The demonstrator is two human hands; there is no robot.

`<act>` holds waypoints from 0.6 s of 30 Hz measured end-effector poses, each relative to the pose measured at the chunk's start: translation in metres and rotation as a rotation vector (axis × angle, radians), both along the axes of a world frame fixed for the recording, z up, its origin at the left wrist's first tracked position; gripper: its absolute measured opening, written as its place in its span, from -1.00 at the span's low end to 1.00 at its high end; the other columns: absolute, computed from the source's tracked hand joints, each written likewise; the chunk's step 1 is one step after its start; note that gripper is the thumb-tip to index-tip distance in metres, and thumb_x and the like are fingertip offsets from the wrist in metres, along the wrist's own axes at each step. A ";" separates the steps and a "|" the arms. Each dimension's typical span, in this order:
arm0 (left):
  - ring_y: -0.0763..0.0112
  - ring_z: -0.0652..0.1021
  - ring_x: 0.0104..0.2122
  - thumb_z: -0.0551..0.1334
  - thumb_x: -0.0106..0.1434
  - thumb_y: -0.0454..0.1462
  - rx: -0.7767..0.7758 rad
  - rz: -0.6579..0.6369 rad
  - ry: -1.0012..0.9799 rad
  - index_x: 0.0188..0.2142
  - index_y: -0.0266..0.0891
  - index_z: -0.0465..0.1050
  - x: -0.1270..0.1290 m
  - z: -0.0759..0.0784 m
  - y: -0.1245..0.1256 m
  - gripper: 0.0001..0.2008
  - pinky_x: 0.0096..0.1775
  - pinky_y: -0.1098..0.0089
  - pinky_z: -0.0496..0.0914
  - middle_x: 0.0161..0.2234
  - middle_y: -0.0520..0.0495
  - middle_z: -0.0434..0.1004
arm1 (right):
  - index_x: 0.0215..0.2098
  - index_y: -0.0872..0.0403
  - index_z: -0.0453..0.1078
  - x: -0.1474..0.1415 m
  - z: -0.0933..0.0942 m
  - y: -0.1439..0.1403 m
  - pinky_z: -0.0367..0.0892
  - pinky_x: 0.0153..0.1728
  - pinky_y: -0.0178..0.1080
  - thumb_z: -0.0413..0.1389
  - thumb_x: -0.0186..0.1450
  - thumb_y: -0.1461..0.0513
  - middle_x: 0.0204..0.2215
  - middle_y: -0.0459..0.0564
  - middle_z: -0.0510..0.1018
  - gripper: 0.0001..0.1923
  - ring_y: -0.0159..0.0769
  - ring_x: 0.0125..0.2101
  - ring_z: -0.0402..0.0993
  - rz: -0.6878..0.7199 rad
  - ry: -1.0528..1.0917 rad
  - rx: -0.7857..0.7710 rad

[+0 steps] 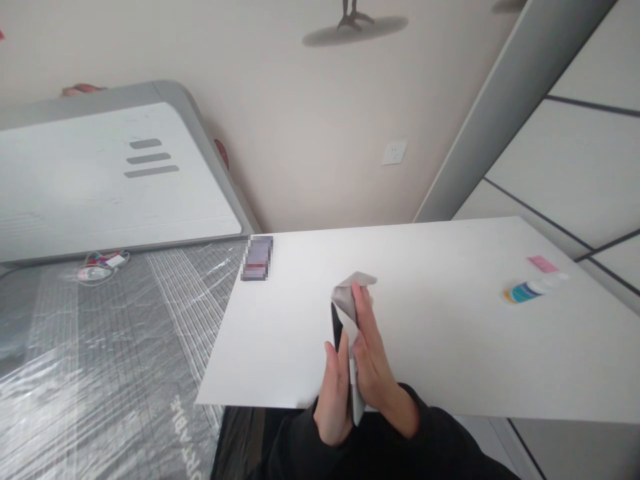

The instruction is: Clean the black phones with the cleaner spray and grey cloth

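Note:
A thin flat device with a dark face [337,327], perhaps a tablet, stands on edge between my two hands over the table's front edge. My left hand [333,400] is closed against its dark side, the thumb sticking up. A grey cloth [344,295] drapes over the device's top and right side. My right hand [374,367] presses the cloth flat against that side, with fingers pointing forward. Cloth and palms hide most of the device, so its exact kind cannot be made out.
On the white table [440,333], a white bottle with a blue label [527,291] lies at the right near a pink slip [543,264]. A blurred-out rectangular item [257,258] sits at the far left corner. A plastic-covered mattress [125,347] adjoins the left side.

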State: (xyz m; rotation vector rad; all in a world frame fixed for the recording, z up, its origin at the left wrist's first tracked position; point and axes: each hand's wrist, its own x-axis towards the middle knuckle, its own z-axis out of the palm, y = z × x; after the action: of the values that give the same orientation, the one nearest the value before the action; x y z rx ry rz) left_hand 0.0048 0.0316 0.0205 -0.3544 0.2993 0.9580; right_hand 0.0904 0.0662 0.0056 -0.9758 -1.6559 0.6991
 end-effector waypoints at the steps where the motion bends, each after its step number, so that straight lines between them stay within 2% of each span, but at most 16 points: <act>1: 0.18 0.03 0.49 -0.26 0.39 0.26 0.041 0.059 0.093 0.36 -0.06 0.34 -0.003 0.003 0.004 -0.18 0.36 0.09 0.17 0.40 -0.04 0.30 | 0.55 -0.22 -0.39 -0.004 -0.005 -0.010 -0.18 0.49 0.15 -0.28 0.58 -0.01 0.56 -0.20 -0.22 -0.35 -0.06 0.52 -0.32 0.021 -0.016 -0.004; 4: 0.10 0.13 0.47 -0.11 0.37 0.29 0.165 0.157 0.434 0.33 -0.16 0.37 -0.010 0.010 0.018 -0.18 0.43 0.07 0.05 0.38 -0.15 0.32 | 0.55 -0.09 -0.50 -0.012 -0.020 -0.039 -0.14 0.46 0.24 -0.22 0.57 0.07 0.56 -0.04 -0.23 -0.28 0.05 0.51 -0.26 0.087 -0.138 -0.010; 7: 0.12 0.13 0.47 -0.02 0.36 0.29 0.272 0.134 0.677 0.22 -0.20 0.49 -0.008 0.010 0.021 -0.21 0.45 0.10 0.01 0.36 -0.16 0.36 | 0.56 -0.06 -0.42 -0.006 -0.019 -0.033 -0.10 0.42 0.34 -0.12 0.54 0.09 0.53 0.08 -0.05 -0.24 0.17 0.48 -0.08 0.145 -0.251 0.025; 9: 0.17 0.13 0.47 0.01 0.36 0.27 0.305 0.112 0.695 0.19 -0.16 0.52 -0.001 0.006 0.016 -0.27 0.46 0.16 0.00 0.36 -0.12 0.37 | 0.56 -0.08 -0.26 0.003 -0.010 -0.010 -0.13 0.42 0.37 -0.10 0.53 0.08 0.52 0.08 -0.01 -0.28 0.18 0.47 -0.04 0.139 -0.275 0.047; 10: 0.18 0.13 0.47 0.02 0.37 0.25 0.311 0.096 0.680 0.20 -0.16 0.51 0.004 0.005 0.012 -0.29 0.46 0.17 0.01 0.36 -0.11 0.37 | 0.56 -0.08 -0.20 0.006 -0.006 0.001 -0.17 0.43 0.36 -0.11 0.54 0.09 0.53 0.07 -0.03 -0.31 0.16 0.48 -0.09 0.090 -0.262 0.031; 12: 0.18 0.15 0.46 0.03 0.38 0.23 0.309 0.104 0.653 0.24 -0.19 0.47 0.008 0.006 0.010 -0.28 0.45 0.19 0.05 0.38 -0.13 0.34 | 0.56 -0.14 -0.25 0.007 -0.004 0.010 -0.18 0.45 0.29 -0.15 0.55 0.13 0.54 -0.01 -0.06 -0.33 0.06 0.50 -0.16 0.048 -0.219 -0.029; 15: 0.15 0.23 0.43 -0.02 0.39 0.26 0.271 0.181 0.666 0.33 -0.20 0.36 0.001 0.014 0.020 -0.22 0.41 0.18 0.15 0.38 -0.14 0.34 | 0.55 -0.20 -0.48 -0.005 -0.019 -0.019 -0.05 0.44 0.22 -0.17 0.56 0.15 0.56 -0.09 -0.23 -0.27 0.00 0.52 -0.23 0.057 -0.170 -0.071; 17: 0.09 0.31 0.39 -0.05 0.38 0.29 0.261 0.150 0.687 0.38 -0.18 0.28 -0.009 0.020 0.030 -0.18 0.37 0.10 0.24 0.34 -0.18 0.39 | 0.55 -0.14 -0.50 -0.013 -0.031 -0.048 -0.02 0.43 0.25 -0.13 0.55 0.14 0.56 -0.04 -0.28 -0.24 0.09 0.51 -0.25 0.097 -0.221 -0.117; 18: 0.05 0.32 0.38 -0.06 0.38 0.30 0.266 0.122 0.696 0.39 -0.18 0.26 -0.012 0.021 0.033 -0.16 0.36 0.05 0.26 0.33 -0.20 0.42 | 0.55 -0.11 -0.51 -0.014 -0.035 -0.058 0.00 0.41 0.29 -0.10 0.54 0.11 0.56 0.00 -0.28 -0.21 0.15 0.51 -0.24 0.108 -0.239 -0.092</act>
State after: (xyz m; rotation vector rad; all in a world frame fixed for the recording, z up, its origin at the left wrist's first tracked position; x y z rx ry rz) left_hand -0.0076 0.0650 0.0413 0.2220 0.7787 1.2076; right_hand 0.0763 0.0085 -0.0295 -1.0742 -1.9105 0.7600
